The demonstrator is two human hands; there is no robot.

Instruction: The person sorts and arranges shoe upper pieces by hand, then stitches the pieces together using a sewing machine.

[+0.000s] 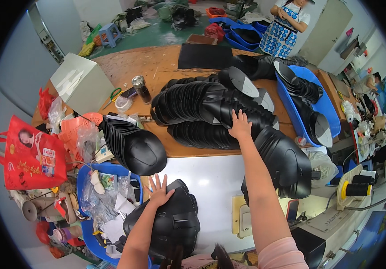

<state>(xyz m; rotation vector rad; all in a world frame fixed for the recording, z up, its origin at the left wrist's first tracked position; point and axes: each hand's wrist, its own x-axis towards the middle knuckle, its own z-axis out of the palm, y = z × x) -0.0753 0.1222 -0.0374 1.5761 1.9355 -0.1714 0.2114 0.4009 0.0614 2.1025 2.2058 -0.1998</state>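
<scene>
My left hand (pixel 159 192), fingers spread, rests at the edge of a fanned pile of black leather-like pieces (pixel 179 219) close to my body. Farther off, my right hand (pixel 241 125) reaches out with its fingers apart over a long row of overlapped black curved pieces (pixel 193 103); whether it presses on them I cannot tell. Beside my right forearm sits another stack of glossy black pieces (pixel 287 161). A fanned black stack (pixel 141 150) lies left of the white sewing-table top (pixel 206 179). Neither hand grips anything.
At the right stands a blue bin (pixel 332 112) of black pieces, with a sewing machine (pixel 332 224) and thread spool (pixel 356 189) nearer. Leftward are a cluttered blue tub (pixel 85 215), red bag (pixel 33 154), white box (pixel 80 83) and flask (pixel 141 89). Another person (pixel 285 27) stands beyond.
</scene>
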